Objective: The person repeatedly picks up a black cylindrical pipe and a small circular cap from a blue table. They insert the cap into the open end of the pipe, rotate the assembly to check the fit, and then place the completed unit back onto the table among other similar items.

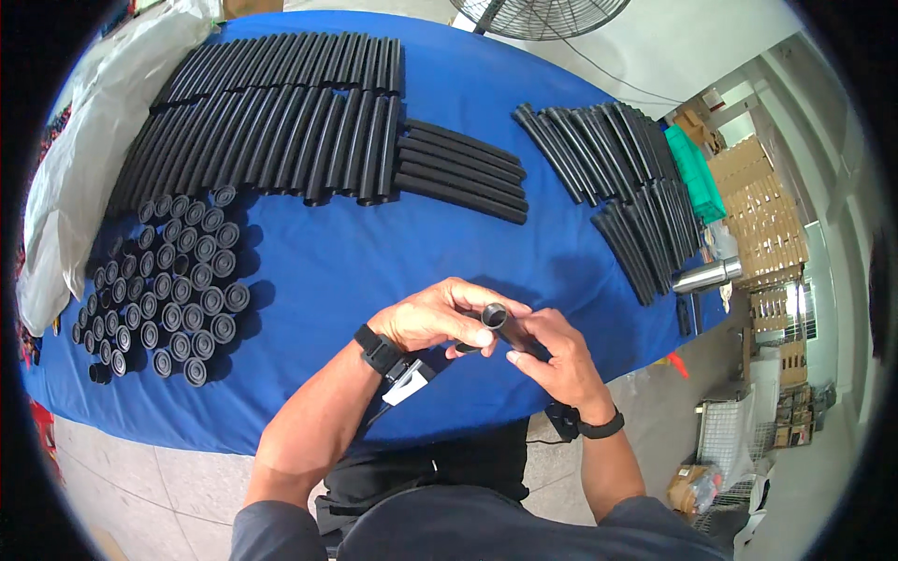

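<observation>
Close to the table's front edge, a short black tube [517, 337] is between my hands, its open end tilted up toward me. My right hand [561, 360] is closed around the tube's body. The fingers of my left hand [435, 318] are closed about its open end, the thumb beside the rim and the index finger behind. A small dark piece [465, 348] shows under my left thumb; its kind is too hidden to make out. Left of my hands, several round black stepped caps [199, 318] stand grouped on the blue cloth [318, 252].
Long rows of black tubes [271, 140] fill the far left, with several more crosswise [463, 173] and slanting tubes [599, 154] at right. A silver cylinder [708, 275] and green crate [694, 173] are at the right edge. Plastic sheeting [94, 178] drapes the left; a fan [543, 14] stands beyond.
</observation>
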`<state>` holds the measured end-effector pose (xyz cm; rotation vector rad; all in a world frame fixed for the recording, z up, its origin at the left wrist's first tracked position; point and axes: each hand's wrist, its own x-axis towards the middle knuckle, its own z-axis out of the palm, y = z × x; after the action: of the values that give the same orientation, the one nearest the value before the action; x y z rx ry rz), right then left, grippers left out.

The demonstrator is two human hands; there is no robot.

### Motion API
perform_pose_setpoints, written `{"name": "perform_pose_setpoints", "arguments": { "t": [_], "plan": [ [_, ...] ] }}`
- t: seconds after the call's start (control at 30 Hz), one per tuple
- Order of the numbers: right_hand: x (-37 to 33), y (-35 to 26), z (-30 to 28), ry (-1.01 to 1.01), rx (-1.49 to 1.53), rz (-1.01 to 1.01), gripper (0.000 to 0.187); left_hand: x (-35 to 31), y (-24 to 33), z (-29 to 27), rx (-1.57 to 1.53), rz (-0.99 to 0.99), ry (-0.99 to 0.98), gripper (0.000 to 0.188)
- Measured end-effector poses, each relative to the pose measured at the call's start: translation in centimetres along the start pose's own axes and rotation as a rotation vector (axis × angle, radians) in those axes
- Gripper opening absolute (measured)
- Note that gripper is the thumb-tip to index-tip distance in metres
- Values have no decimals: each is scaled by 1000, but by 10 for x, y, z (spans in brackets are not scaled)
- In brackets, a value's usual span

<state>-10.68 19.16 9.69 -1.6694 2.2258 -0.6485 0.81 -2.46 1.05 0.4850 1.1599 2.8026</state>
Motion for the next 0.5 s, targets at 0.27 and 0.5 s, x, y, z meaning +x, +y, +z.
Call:
{"name": "perform_pose_setpoints", "arguments": {
  "t": [0.27, 0.5],
  "plan": [
    [-3, 22, -8, 776, 1172, 266, 19, 5, -3, -6, 134, -252, 172, 19],
    [-26, 58, 51, 545, 2248, 588, 25, 9, 0, 12, 178, -124, 177, 46]
  ]
}}
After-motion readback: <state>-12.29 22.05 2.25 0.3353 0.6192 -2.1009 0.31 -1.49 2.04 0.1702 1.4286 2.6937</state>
